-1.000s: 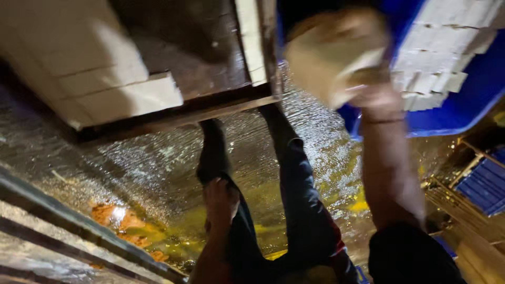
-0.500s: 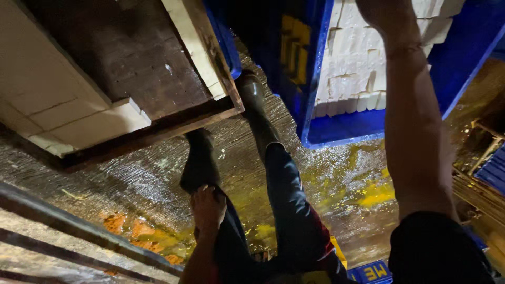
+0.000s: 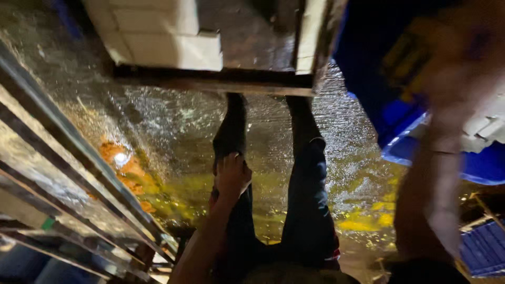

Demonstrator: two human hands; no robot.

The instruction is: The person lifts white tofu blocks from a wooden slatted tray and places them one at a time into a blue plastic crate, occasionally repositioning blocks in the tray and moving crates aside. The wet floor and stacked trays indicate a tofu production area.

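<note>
Two hands on record, with a wet floor beneath them.

Left hand (image 3: 231,176): laid flat on the person's own left knee, fingers spread, grip holding nothing.

Right hand (image 3: 463,63): raised at the upper right and heavily blurred; whether its grip is wide, narrow or holding a block cannot be told. It is nearest the pale blocks (image 3: 489,126) that lie in the blue crate (image 3: 473,165).

Blue crate: stands on the floor at the right edge, only partly in view, with a second blue crate (image 3: 486,247) lower down.

Wooden tray (image 3: 210,79): just ahead of the dark boots (image 3: 234,121), with white blocks (image 3: 173,44) stacked along its left side and a bare middle.

Floor (image 3: 173,126): ribbed, shining with water, with orange (image 3: 126,168) and yellow stains (image 3: 363,221).

Metal rails (image 3: 68,173): sloping across the lower left.

Risks, as judged:
- Slipping, because the floor is wet under both boots and the person is bent well forward.
- Dropping or crushing a block, if the right hand does carry one, because it is moving fast.
- Knocking the stacked blocks off the tray edge, because the tray is already crowded on one side.
</note>
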